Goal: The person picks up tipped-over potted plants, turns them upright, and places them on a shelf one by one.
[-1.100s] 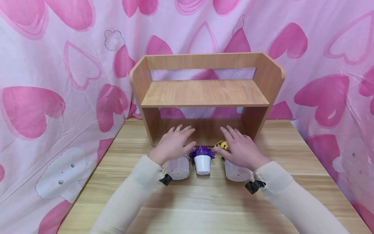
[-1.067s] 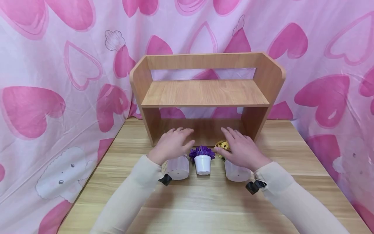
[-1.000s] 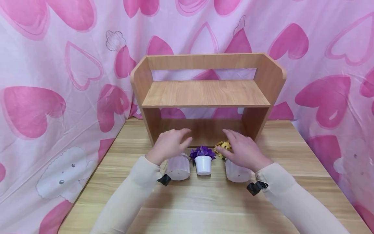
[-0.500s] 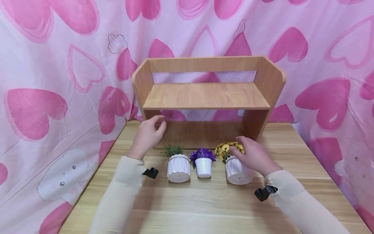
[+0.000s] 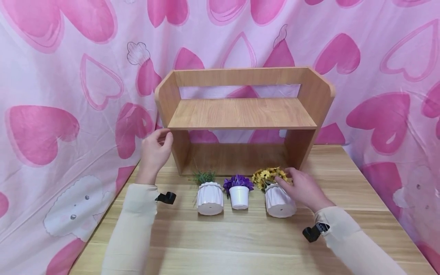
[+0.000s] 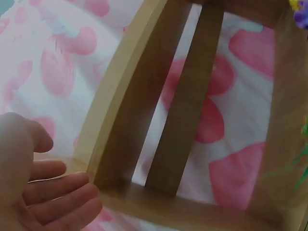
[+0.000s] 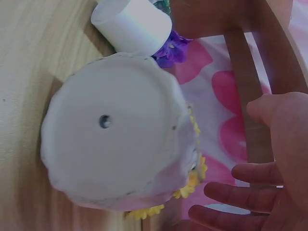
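Note:
My left hand [image 5: 156, 151] holds nothing; its fingers bend loosely beside the left side panel of a wooden shelf [image 5: 240, 112]. In the left wrist view the fingertips [image 6: 84, 192] overlap that panel's edge. My right hand [image 5: 304, 187] hovers with relaxed fingers by a pot of yellow flowers [image 5: 266, 176]. This white fluted pot [image 7: 115, 130] lies on its side, its base and drain hole towards me. To its left lie a small smooth white pot of purple flowers [image 5: 239, 196] and a white fluted pot of green sprigs [image 5: 210, 198], both also tipped with their blooms towards the shelf.
The two-level shelf stands at the back of a wood-grain table [image 5: 220, 244], just behind the pots. A pink heart-patterned cloth [image 5: 51, 133] hangs on the left, back and right. Small black cameras [image 5: 314, 232] are strapped to both wrists.
My left hand has moved left from above the green-sprig pot to the shelf's left side, uncovering that pot. My right hand has shifted right and lower, showing more of the yellow flowers.

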{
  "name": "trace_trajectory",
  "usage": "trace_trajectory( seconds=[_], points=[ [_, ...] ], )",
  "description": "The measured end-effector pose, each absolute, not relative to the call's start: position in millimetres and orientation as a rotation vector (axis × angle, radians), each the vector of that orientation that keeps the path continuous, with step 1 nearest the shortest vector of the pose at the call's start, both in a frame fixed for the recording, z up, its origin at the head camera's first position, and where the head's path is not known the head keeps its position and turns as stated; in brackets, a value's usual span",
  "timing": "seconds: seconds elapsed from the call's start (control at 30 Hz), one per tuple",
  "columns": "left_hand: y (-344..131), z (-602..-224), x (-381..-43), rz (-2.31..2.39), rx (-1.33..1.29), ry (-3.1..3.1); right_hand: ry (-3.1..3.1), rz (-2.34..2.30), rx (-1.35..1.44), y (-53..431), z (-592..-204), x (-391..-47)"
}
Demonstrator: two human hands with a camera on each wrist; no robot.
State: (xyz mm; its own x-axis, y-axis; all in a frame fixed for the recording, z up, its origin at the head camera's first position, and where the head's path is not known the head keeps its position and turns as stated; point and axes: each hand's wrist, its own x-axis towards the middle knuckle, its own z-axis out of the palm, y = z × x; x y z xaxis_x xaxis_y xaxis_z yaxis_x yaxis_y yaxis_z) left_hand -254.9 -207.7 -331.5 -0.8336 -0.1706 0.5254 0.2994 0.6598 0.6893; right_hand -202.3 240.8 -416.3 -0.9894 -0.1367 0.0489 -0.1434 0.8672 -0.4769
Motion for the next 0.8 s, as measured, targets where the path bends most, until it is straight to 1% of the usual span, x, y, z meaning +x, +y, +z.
trace_trajectory(
  seconds=[0.27,0.47,0.8],
  points=[
    [-216.0,-335.1,-268.3,-1.058,0.042,-2.27,-3.079,0.866,0.114,248.8,-428.7,-198.4],
    [-214.3,-335.0,-280.2,-1.049,0.072,-2.317,-3.105,0.926,0.018,252.5,-439.6,-198.0],
    [-212.8,-332.6,-300.3,-1.115,0.115,-2.34,-3.127,1.028,-0.016,253.0,-449.6,-195.6]
  ],
)
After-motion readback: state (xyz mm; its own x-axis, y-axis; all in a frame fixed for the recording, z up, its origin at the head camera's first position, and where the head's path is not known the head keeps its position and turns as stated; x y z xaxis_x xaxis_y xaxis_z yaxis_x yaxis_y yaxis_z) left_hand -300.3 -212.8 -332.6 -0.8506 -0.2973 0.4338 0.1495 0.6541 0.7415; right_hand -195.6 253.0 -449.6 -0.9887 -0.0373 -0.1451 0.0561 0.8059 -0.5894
